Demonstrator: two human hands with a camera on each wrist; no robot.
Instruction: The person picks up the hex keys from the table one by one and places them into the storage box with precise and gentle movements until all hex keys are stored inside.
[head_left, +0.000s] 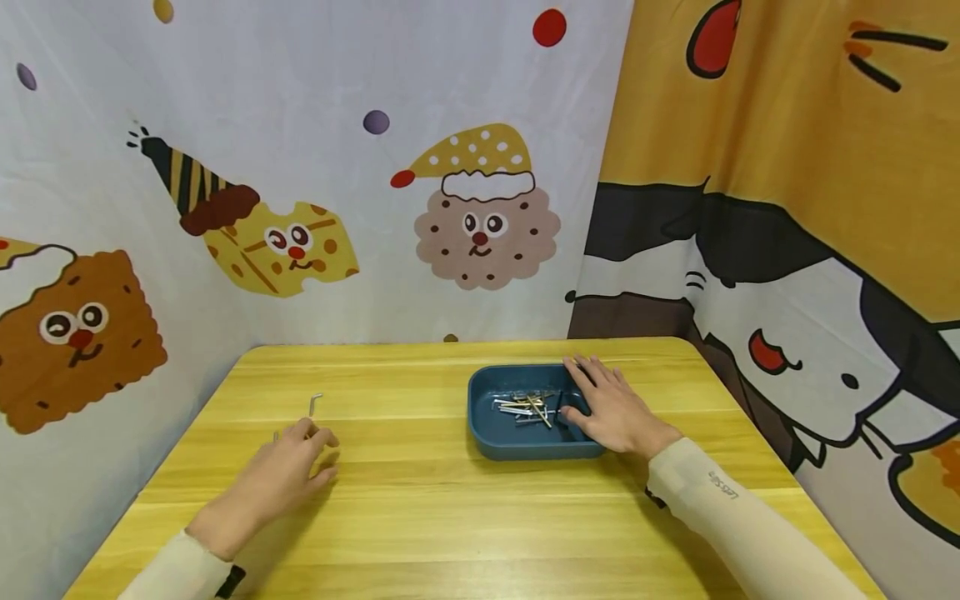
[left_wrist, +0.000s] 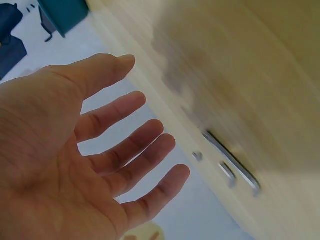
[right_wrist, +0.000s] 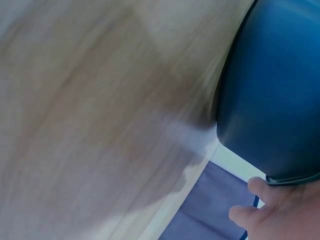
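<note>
My left hand [head_left: 281, 468] hovers above the left side of the table, fingers loosely extended and nothing between them. Just beyond its fingertips lies a silver L-shaped hex key [head_left: 312, 405]; a second metal piece [head_left: 275, 436] is mostly hidden behind the hand. The left wrist view shows a long hex key [left_wrist: 232, 162], a shorter metal piece [left_wrist: 227, 173] and a small bit [left_wrist: 197, 156]. My right hand [head_left: 617, 410] rests on the right end of a blue tray [head_left: 495, 450], fingers fairly straight, thumb inside the rim. Several silver and gold hex keys [head_left: 528, 407] lie jumbled in the tray.
The wooden table [head_left: 420, 525] spans the front, its far edge close to a cartoon-printed curtain [head_left: 315, 125]. Another printed curtain [head_left: 787, 150] hangs along the right side. A dark slim item [head_left: 558, 407] is in the tray near the right thumb.
</note>
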